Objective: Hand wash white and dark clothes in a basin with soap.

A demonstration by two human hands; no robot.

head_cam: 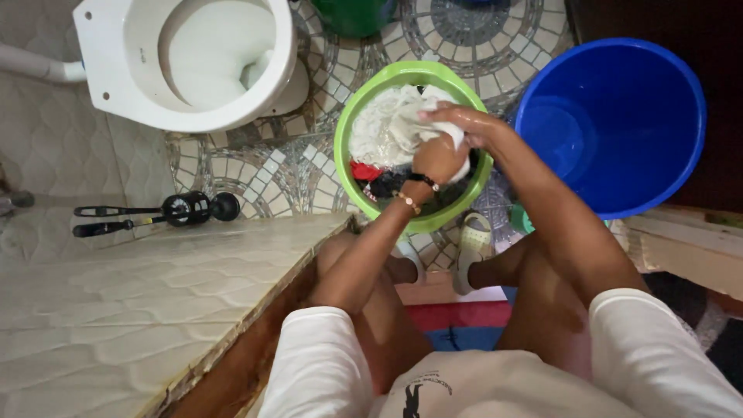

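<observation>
A green basin (346, 131) sits on the mosaic floor in front of me, holding soapy water and laundry. Both hands work a white cloth (395, 128) inside it. My left hand (437, 157), with a dark band and a beaded bracelet on the wrist, is fisted around a bunch of the cloth. My right hand (462, 118) lies over the top of the same cloth, fingers curled on it. A red garment (364, 170) and dark clothes (385, 186) lie in the basin below the cloth.
A large blue bucket (619, 124) holding water stands right of the basin. A white toilet (186, 62) is at the upper left. A black tool (166, 210) lies on the tiled ledge. White sandals (472, 248) cover my feet; a dark green bucket (352, 15) stands behind.
</observation>
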